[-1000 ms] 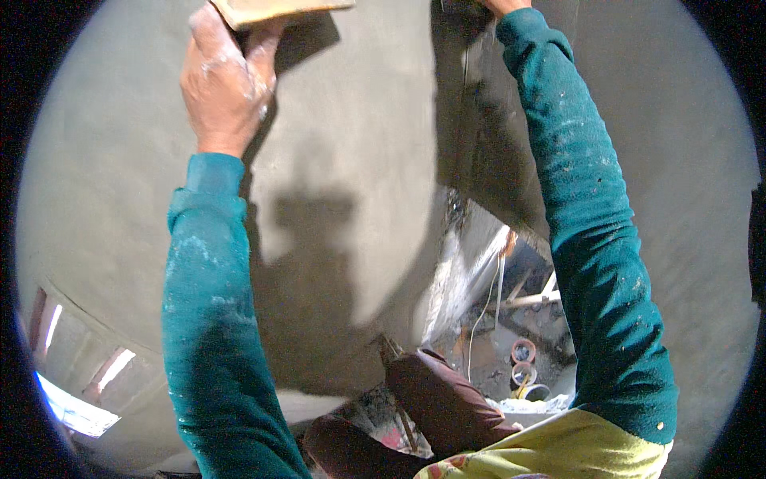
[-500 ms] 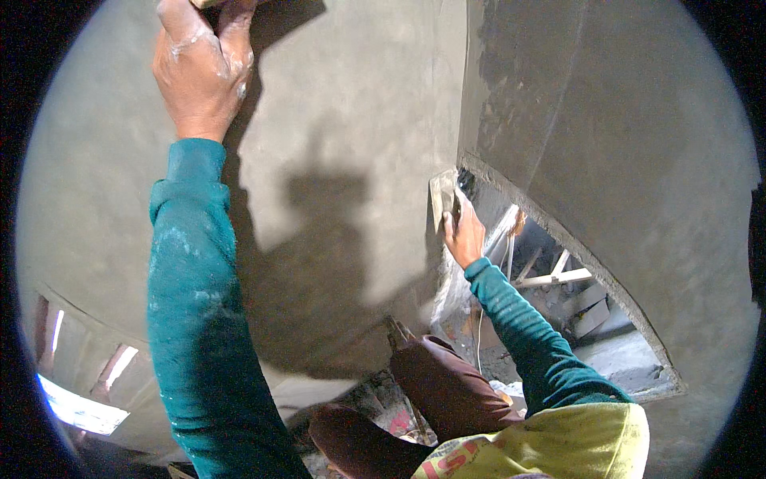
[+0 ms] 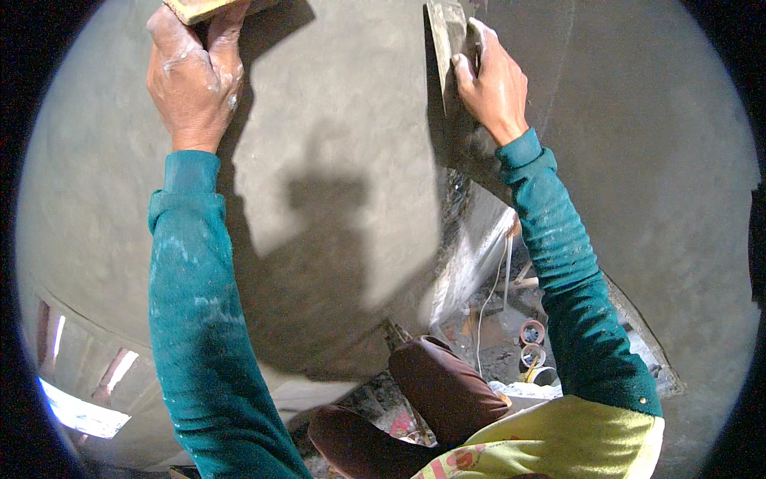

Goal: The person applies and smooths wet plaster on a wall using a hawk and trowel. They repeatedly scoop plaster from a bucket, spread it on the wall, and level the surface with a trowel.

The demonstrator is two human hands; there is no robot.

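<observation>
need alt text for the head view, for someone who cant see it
The right hand grips a flat tool and the left hand holds a yellowish board, both raised before a grey wall. A dark head-and-shoulders shadow falls on the wall between the teal sleeves.

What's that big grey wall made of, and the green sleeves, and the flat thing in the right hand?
The wall looks like cement plaster: dull grey, with faint blotches. The green sleeves look like soft, matt cloth, because they bunch into wrinkles; pale marks dot them. The flat tool in the right hand might be metal, wood or plastic: its dull, greyish surface doesn't tell.
</observation>
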